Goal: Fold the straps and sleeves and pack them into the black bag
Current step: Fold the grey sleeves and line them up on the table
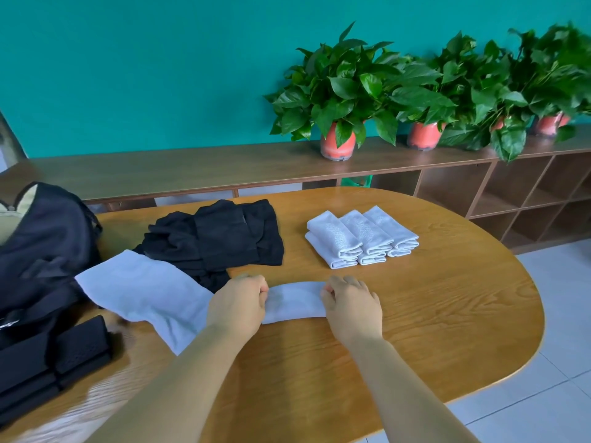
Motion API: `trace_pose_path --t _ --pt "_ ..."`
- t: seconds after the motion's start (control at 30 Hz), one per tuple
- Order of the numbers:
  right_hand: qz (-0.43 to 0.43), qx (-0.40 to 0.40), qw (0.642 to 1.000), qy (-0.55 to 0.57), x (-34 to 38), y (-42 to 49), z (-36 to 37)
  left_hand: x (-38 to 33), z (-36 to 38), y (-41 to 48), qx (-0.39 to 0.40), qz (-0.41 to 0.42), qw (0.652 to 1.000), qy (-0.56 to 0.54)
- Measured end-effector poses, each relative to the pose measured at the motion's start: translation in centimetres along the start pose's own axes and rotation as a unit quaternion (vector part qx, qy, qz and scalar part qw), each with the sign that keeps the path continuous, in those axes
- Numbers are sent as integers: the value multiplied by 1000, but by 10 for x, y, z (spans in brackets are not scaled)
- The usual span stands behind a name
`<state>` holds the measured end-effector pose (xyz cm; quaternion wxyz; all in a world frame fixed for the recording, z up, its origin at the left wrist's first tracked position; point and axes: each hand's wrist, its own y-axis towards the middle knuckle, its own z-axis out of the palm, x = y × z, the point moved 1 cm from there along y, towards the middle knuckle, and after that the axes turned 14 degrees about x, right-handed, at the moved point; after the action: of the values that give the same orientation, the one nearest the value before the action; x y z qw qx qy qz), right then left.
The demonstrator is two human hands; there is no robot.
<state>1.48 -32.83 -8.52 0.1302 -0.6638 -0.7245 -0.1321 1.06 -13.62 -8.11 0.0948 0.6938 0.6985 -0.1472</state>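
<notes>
Looks like an office or meeting room to me, not a home. There's a flat teal painted wall (pixel 128 75) across 12 o'clock, with a long low brown wooden cabinet (pixel 192 167) running along it. The cabinet's open square cubbies (pixel 518 193) show at 2 o'clock. On top of it, from 1 to 2 o'clock, is a row of leafy green plants in red-orange pots (pixel 337 145). The big oval wood-grain counter (pixel 447 298) reads as a conference table, and there's pale grey tiled floor (pixel 559 314) at 4 o'clock.
</notes>
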Motion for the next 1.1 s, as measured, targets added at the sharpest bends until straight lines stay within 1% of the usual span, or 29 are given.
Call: trace_pose_path --t 0.1,0.17,0.23,0.3,0.33,0.4,0.47,0.5,0.57,0.63,0.67,0.7,0.77,0.83,0.93,1.1 --pt "-7 23 1000 -10 -4 0 -2 0 -1 -1 29 9 1000 1" --pt "-6 39 999 30 -7 -1 -4 1 -4 -2 47 15 998 -43" --pt "-2 44 994 103 -8 -2 -7 1 -8 -4 63 13 993 -103" --pt "-2 11 987 161 -6 -4 -13 -2 -14 -8 41 23 985 -168" --pt "-9 -9 986 164 -5 -5 -14 -5 -16 -12 21 27 980 -196" --pt "-41 -37 993 108 0 -9 -14 -10 -19 -21 -9 23 977 -210" --pt "-111 -46 993 20 9 -14 -10 -16 -17 -28 -26 34 988 -147" --pt "-152 -34 988 -21 14 -16 -6 -20 -14 -32 -15 51 994 -97" --pt "-205 37 975 -81 22 -19 1 -30 -3 -38 44 85 995 2" --pt "-196 133 966 -99 20 -19 7 -35 7 -42 113 84 987 76" --pt "-178 163 965 -103 18 -18 8 -35 11 -44 136 76 982 104" --pt "-163 176 966 -100 15 -17 7 -34 13 -44 148 70 979 124" --pt "-151 192 966 -82 12 -16 5 -31 17 -41 157 57 975 147" --pt "-142 200 967 -70 11 -18 3 -28 18 -39 158 48 976 143" --pt "-126 200 970 -53 9 -21 1 -27 20 -38 149 54 980 124" --pt "-109 202 972 -45 0 -35 -1 -27 17 -41 138 45 979 141"
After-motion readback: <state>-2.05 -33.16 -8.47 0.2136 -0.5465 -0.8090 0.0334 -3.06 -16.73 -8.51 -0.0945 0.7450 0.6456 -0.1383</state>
